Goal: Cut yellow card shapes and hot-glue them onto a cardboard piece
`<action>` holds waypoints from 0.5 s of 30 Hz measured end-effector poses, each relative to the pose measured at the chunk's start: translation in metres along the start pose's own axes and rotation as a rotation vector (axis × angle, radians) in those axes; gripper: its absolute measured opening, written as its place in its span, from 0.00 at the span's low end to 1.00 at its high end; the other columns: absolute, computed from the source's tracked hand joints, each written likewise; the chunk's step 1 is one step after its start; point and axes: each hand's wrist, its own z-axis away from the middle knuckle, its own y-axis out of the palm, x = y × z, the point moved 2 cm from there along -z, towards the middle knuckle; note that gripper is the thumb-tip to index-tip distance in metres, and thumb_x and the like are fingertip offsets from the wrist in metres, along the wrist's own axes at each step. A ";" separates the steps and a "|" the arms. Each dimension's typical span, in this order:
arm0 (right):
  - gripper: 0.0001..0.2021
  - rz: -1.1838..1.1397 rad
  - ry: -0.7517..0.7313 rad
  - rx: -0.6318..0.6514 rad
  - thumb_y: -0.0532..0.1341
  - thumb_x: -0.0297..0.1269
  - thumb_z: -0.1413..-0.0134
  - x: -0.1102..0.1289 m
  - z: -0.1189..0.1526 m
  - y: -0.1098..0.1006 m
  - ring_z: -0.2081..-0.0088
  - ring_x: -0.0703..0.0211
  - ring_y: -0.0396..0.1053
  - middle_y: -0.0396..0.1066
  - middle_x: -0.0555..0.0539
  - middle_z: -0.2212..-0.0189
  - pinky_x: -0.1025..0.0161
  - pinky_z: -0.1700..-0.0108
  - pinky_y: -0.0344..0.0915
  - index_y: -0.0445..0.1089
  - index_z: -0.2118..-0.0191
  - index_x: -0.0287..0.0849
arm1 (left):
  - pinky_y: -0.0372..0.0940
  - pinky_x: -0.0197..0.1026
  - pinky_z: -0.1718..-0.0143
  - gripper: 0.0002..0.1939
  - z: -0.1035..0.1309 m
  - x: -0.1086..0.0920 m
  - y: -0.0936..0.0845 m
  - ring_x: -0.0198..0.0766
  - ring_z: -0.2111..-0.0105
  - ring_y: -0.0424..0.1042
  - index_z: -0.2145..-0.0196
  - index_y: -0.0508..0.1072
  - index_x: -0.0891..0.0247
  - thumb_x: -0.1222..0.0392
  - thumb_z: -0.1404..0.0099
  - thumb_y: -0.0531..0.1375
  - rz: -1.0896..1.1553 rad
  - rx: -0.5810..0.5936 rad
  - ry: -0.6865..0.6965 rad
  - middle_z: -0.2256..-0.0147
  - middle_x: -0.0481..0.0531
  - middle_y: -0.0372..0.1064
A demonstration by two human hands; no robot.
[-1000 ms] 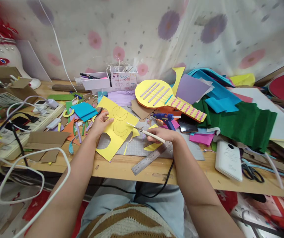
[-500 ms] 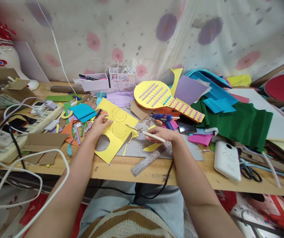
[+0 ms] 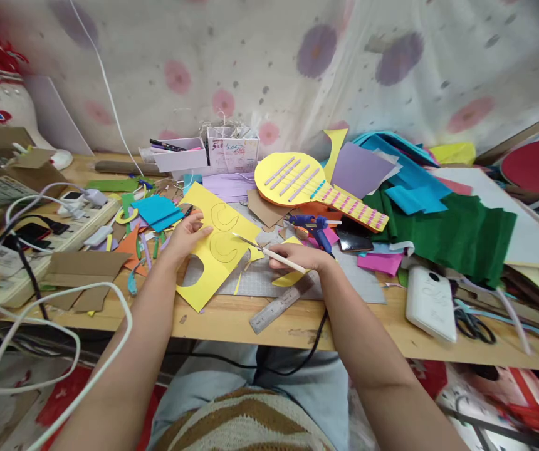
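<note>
- A yellow sheet [image 3: 215, 275] is held over the left part of the grey cutting mat [image 3: 354, 282]; two crescent outlines are drawn on it, and its near left edge is notched by a rounded cut-out.
- The sheet's left side is gripped by the left hand [image 3: 187, 235], with the thumb laid on top.
- A white-handled cutting tool [image 3: 284, 258] is clasped in the closed fingers of the right hand [image 3: 295, 255]; its tip is set over the sheet beside the nearer crescent, though contact cannot be told.
- A metal ruler [image 3: 279, 308] is laid partly on the mat, near the right hand.
- Beyond that hand, a blue glue gun [image 3: 314, 225] is placed, backed by a yellow paper guitar [image 3: 288, 178].
- Farther right, green crepe paper [image 3: 462, 235] is heaped.
</note>
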 end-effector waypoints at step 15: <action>0.25 -0.012 0.029 0.050 0.53 0.60 0.52 0.008 0.004 0.002 0.75 0.67 0.55 0.59 0.51 0.78 0.67 0.74 0.54 0.60 0.71 0.39 | 0.64 0.38 0.64 0.26 -0.001 0.007 0.017 0.35 0.66 0.68 0.64 0.68 0.64 0.54 0.61 0.68 -0.021 0.000 0.086 0.65 0.51 0.68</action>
